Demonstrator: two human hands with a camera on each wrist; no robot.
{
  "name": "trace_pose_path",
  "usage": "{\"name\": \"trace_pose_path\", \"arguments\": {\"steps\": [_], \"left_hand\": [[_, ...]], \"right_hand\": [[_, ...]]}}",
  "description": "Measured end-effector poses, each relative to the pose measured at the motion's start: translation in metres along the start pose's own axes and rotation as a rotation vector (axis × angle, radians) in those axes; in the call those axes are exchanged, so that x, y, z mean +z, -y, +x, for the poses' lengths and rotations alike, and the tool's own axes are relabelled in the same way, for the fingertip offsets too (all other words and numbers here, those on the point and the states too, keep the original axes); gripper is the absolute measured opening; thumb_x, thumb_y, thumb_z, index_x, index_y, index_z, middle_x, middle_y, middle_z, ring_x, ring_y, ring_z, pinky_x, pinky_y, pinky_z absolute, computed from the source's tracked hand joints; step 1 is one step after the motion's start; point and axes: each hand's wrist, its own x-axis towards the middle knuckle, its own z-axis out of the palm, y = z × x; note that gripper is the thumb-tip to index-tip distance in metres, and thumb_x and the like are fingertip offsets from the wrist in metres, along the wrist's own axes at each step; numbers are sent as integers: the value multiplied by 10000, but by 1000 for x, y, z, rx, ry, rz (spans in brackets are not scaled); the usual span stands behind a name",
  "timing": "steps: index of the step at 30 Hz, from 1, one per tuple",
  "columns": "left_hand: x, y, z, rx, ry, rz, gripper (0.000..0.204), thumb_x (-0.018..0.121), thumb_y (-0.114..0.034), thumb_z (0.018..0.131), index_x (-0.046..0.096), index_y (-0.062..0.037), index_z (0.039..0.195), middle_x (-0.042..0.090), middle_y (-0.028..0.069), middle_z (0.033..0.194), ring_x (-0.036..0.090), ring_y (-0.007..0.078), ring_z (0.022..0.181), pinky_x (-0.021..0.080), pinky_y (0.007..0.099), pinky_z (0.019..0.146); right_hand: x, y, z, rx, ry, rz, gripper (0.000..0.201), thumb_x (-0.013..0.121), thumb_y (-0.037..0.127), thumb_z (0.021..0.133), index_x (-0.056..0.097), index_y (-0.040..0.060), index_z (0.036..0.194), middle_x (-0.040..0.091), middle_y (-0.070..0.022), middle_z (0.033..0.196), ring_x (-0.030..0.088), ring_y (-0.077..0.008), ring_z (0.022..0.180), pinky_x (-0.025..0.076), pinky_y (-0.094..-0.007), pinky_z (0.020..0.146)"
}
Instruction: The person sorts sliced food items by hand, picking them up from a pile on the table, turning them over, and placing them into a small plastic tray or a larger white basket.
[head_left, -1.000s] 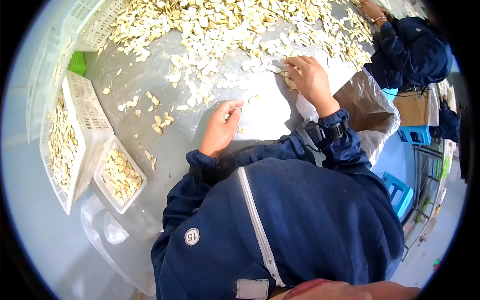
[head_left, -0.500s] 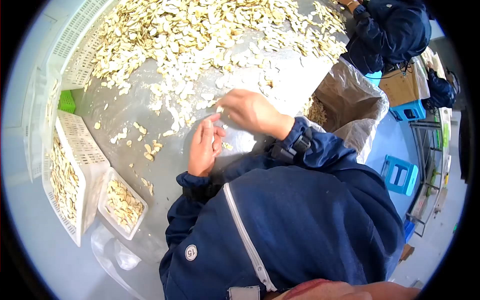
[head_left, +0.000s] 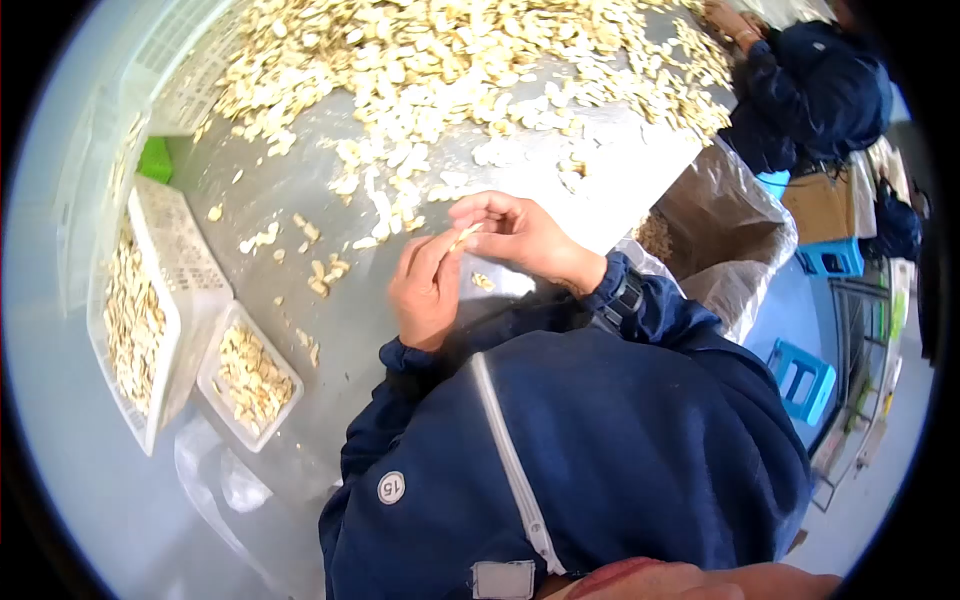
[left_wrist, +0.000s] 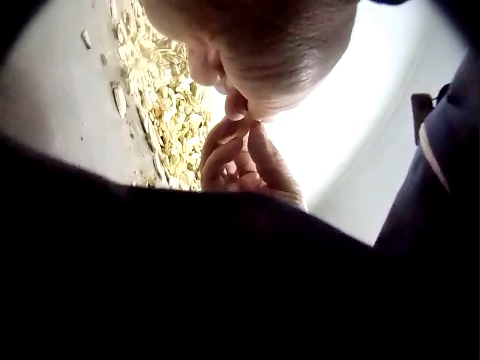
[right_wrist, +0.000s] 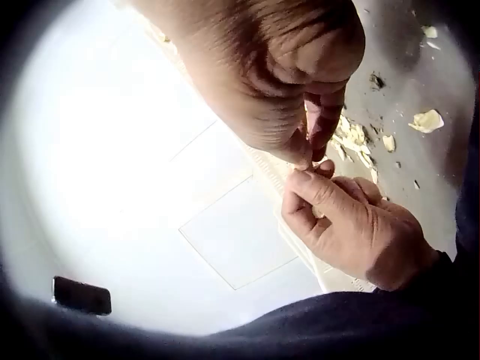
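Observation:
Both hands meet above the metal table (head_left: 320, 190), fingertips to fingertips. Between them shows a small pale dried slice (head_left: 463, 237), pinched by the thumb and fingers of the left hand (head_left: 425, 290) and of the right hand (head_left: 530, 240). In the wrist views the fingers mostly hide the slice. Below the hands, another slice (head_left: 482, 282) lies near the body. Beyond them spreads a large heap of similar pale slices (head_left: 400, 60), with stray ones scattered left.
A white perforated basket (head_left: 180, 240) of slices and a small white tray (head_left: 215, 385) of slices stand at the left. At the right is a bin lined with clear plastic (head_left: 770, 240). Another person (head_left: 820, 90) works at the far right. Blue stools (head_left: 805, 380) stand on the floor.
The right hand has come from the heap's edge at the right, leftward and nearer the body, to meet the left hand. A slice is now pinched between them.

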Motion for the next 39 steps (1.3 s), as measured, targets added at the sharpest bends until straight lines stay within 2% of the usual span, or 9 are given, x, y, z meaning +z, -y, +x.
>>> {"name": "trace_pose_path", "arguments": {"steps": [5, 13, 17, 20, 22, 26, 30, 36, 39], "left_hand": [[-5, 5, -5, 20, -50, -58, 271, 763, -21, 941, 771, -86, 1204, 702, 110, 1023, 690, 227, 842, 552, 329, 708], [-12, 8, -7, 111, -52, 68, 336, 798, -3, 892, 782, -115, 1208, 685, 84, 982, 683, 236, 822, 554, 330, 703], [-18, 3, -8, 59, -88, 20, 320, 796, -5, 893, 789, -115, 1195, 681, 76, 978, 671, 227, 804, 547, 324, 694], [-27, -2, -8, 23, -104, 41, 304, 778, 11, 907, 792, -103, 1188, 675, 70, 975, 659, 201, 799, 538, 307, 695], [-30, -3, -6, 2, -100, 38, 295, 755, 43, 917, 790, -80, 1183, 672, 63, 978, 646, 170, 802, 529, 285, 706], [-29, 3, -14, -21, -90, 71, 318, 750, 28, 927, 790, -93, 1218, 663, 61, 997, 642, 172, 817, 528, 290, 715], [-26, 2, -22, 14, -68, 114, 339, 757, 26, 919, 792, -105, 1230, 657, 78, 989, 648, 198, 819, 528, 297, 712], [-27, 7, -24, 77, -73, 109, 310, 744, 12, 931, 792, -85, 1221, 664, 79, 983, 646, 191, 816, 529, 295, 715], [-31, 5, -23, -35, -123, 32, 225, 703, -21, 978, 786, -55, 1184, 667, 56, 968, 626, 157, 785, 511, 281, 674]], "right_hand": [[7, -12, 0, -21, 22, 99, 356, 669, -6, 1023, 633, 23, 1375, 723, -30, 1203, 661, -79, 1097, 537, -259, 993], [13, -21, 3, 4, -27, 40, 292, 652, 8, 1018, 697, 30, 1306, 707, 27, 1037, 608, -22, 932, 503, -202, 836], [23, -14, 4, 101, -97, 31, 309, 659, 13, 1010, 726, 44, 1310, 673, 65, 922, 553, 4, 816, 453, -168, 745], [33, -6, 8, 116, -103, 97, 329, 664, 23, 1010, 724, 44, 1333, 699, 47, 960, 554, -10, 805, 458, -174, 737], [37, 8, 6, 192, -18, -83, 332, 652, 24, 1015, 713, 30, 1341, 725, 9, 1065, 595, -39, 864, 497, -201, 786], [41, -1, 8, 179, -37, 104, 330, 630, 31, 1024, 701, 15, 1346, 731, -43, 1231, 643, -86, 980, 536, -247, 892], [37, -4, 7, 191, -29, 177, 337, 618, 31, 1019, 697, 24, 1346, 726, -22, 1216, 634, -77, 1003, 516, -229, 914], [35, -10, 8, 219, -41, -20, 273, 633, 50, 1020, 746, 21, 1266, 746, -4, 1092, 618, -42, 992, 510, -220, 894], [36, -9, 7, 234, -60, -231, 238, 649, 60, 1003, 779, 58, 1203, 771, -14, 996, 671, -110, 973, 525, -277, 919]]}}
